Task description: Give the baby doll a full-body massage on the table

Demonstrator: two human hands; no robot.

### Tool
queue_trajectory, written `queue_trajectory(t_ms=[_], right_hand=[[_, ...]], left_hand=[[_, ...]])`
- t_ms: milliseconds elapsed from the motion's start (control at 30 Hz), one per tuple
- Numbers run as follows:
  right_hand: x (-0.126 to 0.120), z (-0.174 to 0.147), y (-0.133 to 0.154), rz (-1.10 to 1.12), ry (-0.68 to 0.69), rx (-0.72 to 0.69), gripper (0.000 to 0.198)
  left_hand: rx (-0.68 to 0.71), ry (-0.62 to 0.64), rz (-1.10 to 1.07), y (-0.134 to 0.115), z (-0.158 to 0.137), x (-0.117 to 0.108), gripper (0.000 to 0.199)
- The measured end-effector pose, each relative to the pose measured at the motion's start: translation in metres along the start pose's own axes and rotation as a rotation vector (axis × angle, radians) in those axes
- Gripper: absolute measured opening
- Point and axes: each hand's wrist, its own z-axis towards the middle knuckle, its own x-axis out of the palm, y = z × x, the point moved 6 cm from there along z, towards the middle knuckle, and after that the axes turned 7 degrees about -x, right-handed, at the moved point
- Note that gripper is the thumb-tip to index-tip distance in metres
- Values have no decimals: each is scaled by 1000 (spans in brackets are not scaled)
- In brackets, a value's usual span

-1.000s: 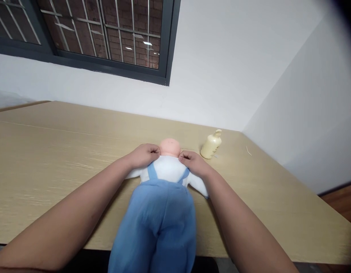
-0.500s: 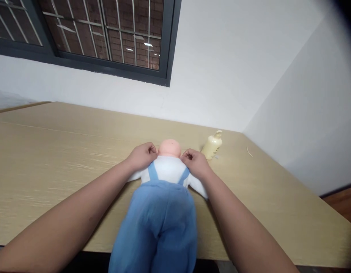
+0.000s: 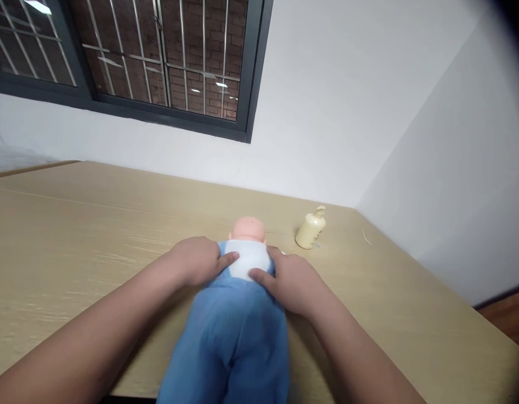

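A baby doll [image 3: 247, 264] in a white top and blue overalls [image 3: 238, 320] lies stretched out on the table, its bald pink head [image 3: 248, 228] toward the wall and no face showing. My left hand [image 3: 200, 261] holds the doll's left-hand side, thumb pressed on the white back part and fingers hidden round the side. On the opposite side my right hand [image 3: 293, 278] grips the torso the same way, its thumb near the top edge of the overalls. The doll's arms are mostly covered by my hands, and its legs run out of the bottom of the picture.
A pale yellow pump bottle [image 3: 312, 229] stands on the wooden table [image 3: 95, 224], beyond my right hand. A thin pale strip [image 3: 366, 237] lies farther right. Behind the table are a white wall [image 3: 309, 112] and a barred window [image 3: 166, 62].
Both hands have moved down from beside the doll's neck to the sides of its torso and have taken hold there. The view has tilted up slightly.
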Motion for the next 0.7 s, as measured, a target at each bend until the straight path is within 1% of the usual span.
queue_trajectory(t_ms=[67, 133, 233, 333, 433, 533, 600, 700], right_hand=[[7, 2, 1, 20, 25, 6, 80], [11, 5, -2, 57, 20, 17, 78], [14, 11, -7, 95, -13, 30, 74], [18, 15, -10, 79, -42, 43, 74], [25, 20, -13, 51, -51, 57, 73], [32, 25, -18, 64, -74, 92, 75], [33, 30, -20, 101, -110, 111, 76], [29, 33, -21, 172, -197, 127, 72]], left_hand=[[11, 31, -12, 0, 2, 5, 66], [7, 56, -3, 3, 5, 8, 67], [-10, 60, -12, 10, 13, 10, 68], [-29, 57, -41, 20, 20, 12, 68], [-43, 90, -73, 28, 27, 21, 69], [-33, 129, -134, 29, 32, 29, 71], [-8, 116, -164, 26, 34, 31, 71], [32, 13, -191, 18, 33, 23, 68]])
